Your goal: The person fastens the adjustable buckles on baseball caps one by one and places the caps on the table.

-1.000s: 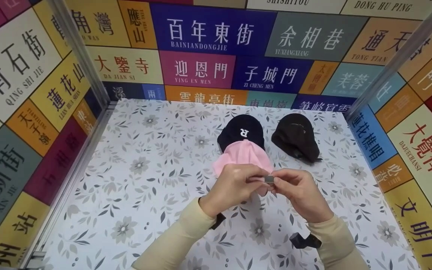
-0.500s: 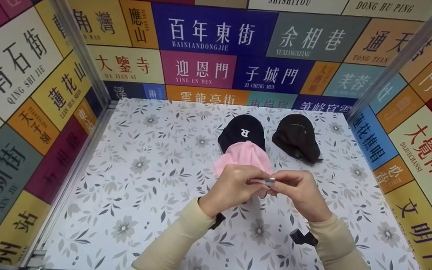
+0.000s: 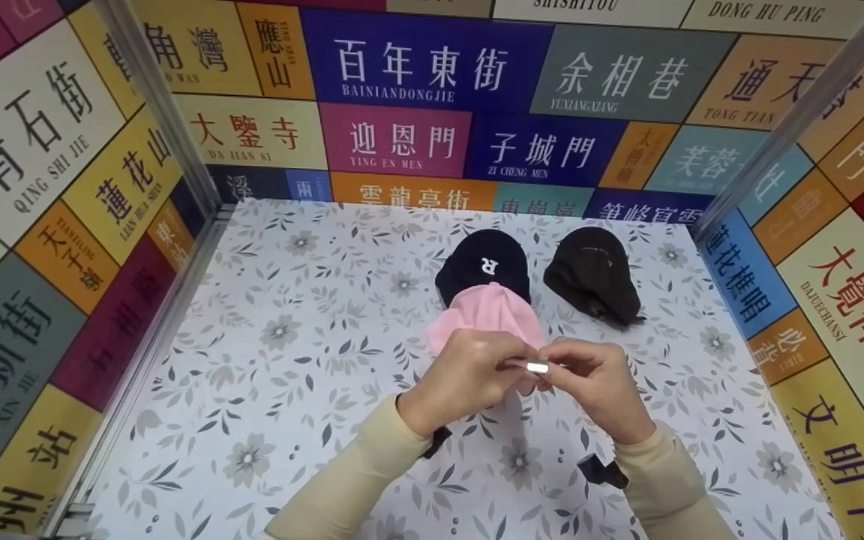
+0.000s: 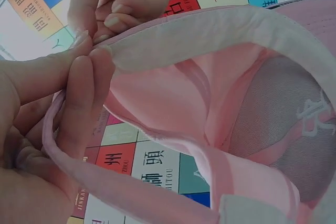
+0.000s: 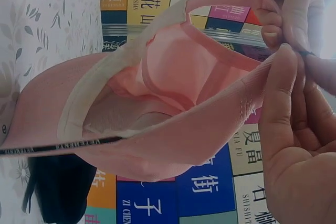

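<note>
A pink baseball cap (image 3: pixel 488 311) is held up in front of the body with both hands. My left hand (image 3: pixel 462 379) pinches its back strap (image 4: pixel 126 187), which loops past the fingers in the left wrist view. My right hand (image 3: pixel 608 386) pinches the strap's other side, thumb and index finger meeting the left fingertips. A small shiny metal buckle (image 3: pixel 538 367) shows between the two hands in the head view. In the wrist views the cap's inside faces out, with a pale sweatband (image 4: pixel 194 38) and pink lining (image 5: pixel 173 61). The fingers partly hide where the strap meets the buckle.
Behind the pink cap lies a black cap (image 3: pixel 481 255) with a white letter R. To its right is a dark brown cap (image 3: pixel 589 274). A flower-patterned tabletop (image 3: pixel 282 375) lies below, with sign-covered panels (image 3: pixel 424 67) on three sides.
The buckle has tilted between the fingers, and its face now shines brightly. My right hand has shifted very slightly. The pink cap and the other caps stay in place.
</note>
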The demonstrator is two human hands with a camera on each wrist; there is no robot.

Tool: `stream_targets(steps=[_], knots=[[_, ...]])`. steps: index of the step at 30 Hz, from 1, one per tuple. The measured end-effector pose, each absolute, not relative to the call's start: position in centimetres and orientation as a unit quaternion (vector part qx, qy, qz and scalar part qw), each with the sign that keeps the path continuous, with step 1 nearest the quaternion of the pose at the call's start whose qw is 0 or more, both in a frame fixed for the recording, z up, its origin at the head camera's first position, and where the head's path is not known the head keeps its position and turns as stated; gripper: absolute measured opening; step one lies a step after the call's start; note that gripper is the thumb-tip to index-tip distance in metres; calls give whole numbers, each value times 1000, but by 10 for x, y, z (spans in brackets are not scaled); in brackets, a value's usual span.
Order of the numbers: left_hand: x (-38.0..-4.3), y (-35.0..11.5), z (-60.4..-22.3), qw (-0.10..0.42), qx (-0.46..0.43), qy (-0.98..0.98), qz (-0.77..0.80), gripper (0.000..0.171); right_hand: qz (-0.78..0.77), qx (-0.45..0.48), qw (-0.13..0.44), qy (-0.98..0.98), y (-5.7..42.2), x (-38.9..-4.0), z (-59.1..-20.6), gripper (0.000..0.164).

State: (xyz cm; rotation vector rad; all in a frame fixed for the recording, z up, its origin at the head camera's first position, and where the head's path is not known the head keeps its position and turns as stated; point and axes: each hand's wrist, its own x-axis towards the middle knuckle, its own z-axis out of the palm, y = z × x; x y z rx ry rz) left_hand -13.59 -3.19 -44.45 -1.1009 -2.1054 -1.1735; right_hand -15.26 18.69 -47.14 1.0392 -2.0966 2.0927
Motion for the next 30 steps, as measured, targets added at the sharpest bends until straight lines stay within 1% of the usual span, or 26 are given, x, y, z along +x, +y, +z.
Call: stream_targets(steps=[2, 6, 8, 14, 16, 23, 30], knots=[[-136, -31, -445, 244, -403, -773, -424, 7, 660, 333, 11, -674, 187, -153, -473, 17], [-135, -30, -446, 242, -402, -781, -412, 10, 676, 331, -5, -658, 186, -152, -475, 17], [-135, -29, -446, 249, -404, -787, -395, 12, 687, 326, -11, -649, 185, -151, -477, 18], [-135, -26, -450, 320, -426, -797, -284, 9, 704, 281, 22, -652, 182, -147, -481, 16], [-135, -26, -451, 332, -429, -796, -268, 9, 708, 273, 28, -650, 180, -145, -483, 12], [-136, -27, -450, 329, -440, -794, -261, 12, 743, 252, 15, -620, 177, -141, -483, 8], [-140, -28, -448, 325, -446, -789, -269, 9, 764, 242, 11, -599, 176, -140, -480, 13]])
